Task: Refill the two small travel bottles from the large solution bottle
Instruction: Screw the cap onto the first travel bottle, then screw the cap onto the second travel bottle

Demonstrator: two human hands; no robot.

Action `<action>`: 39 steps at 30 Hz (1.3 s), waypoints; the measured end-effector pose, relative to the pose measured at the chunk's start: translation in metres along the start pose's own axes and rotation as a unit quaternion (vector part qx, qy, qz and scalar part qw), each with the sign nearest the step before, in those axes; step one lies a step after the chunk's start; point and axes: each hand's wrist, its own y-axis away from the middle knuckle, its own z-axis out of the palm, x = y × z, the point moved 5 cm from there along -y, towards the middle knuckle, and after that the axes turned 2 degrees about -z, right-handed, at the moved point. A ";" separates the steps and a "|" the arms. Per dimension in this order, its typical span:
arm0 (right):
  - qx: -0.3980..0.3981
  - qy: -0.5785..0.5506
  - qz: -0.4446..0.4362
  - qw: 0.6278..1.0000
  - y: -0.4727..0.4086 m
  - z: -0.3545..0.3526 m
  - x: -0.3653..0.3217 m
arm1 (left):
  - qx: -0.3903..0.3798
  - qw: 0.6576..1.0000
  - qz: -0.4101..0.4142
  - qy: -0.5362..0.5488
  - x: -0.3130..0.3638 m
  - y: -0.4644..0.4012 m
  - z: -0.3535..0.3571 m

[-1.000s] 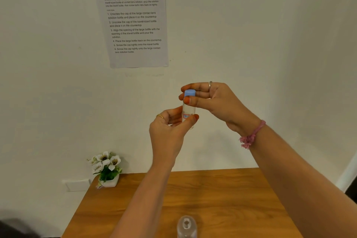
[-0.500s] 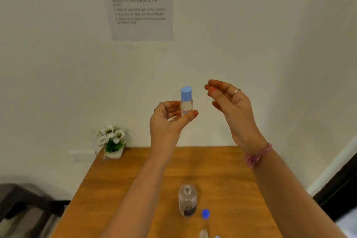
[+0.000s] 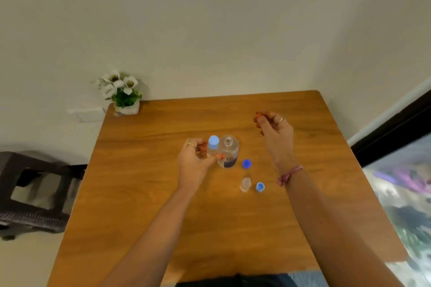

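My left hand [image 3: 194,163] grips a small travel bottle [image 3: 213,147] with a light blue cap screwed on, held upright just left of the large solution bottle [image 3: 229,154]. The large bottle is clear, stands uncapped on the wooden table [image 3: 149,184], and carries a dark label. Its dark blue cap [image 3: 246,163] lies to its right. Nearer to me stands a second small travel bottle [image 3: 245,184], clear and uncapped, with its light blue cap [image 3: 260,186] beside it. My right hand [image 3: 275,134] hovers over the table to the right, fingers loosely curled, holding nothing.
A small pot of white flowers [image 3: 122,93] stands at the table's far left corner against the wall. A dark plastic stool [image 3: 30,193] is on the floor to the left. A patterned cloth [image 3: 405,198] lies to the right of the table.
The view has tilted down from the wall to the table. My left hand has lowered the capped small bottle next to the large bottle. My right hand has let go of the cap and moved right.
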 end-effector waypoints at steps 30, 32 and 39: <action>-0.230 0.387 0.152 0.880 0.053 -0.057 0.162 | -0.071 0.963 -0.183 -0.182 -0.131 0.058 0.055; -0.234 0.405 0.135 0.874 0.050 -0.058 0.166 | -0.088 0.962 -0.188 -0.180 -0.134 0.080 0.056; -0.258 0.432 0.074 0.861 0.043 -0.062 0.173 | -0.151 0.971 -0.147 -0.113 -0.122 0.117 0.099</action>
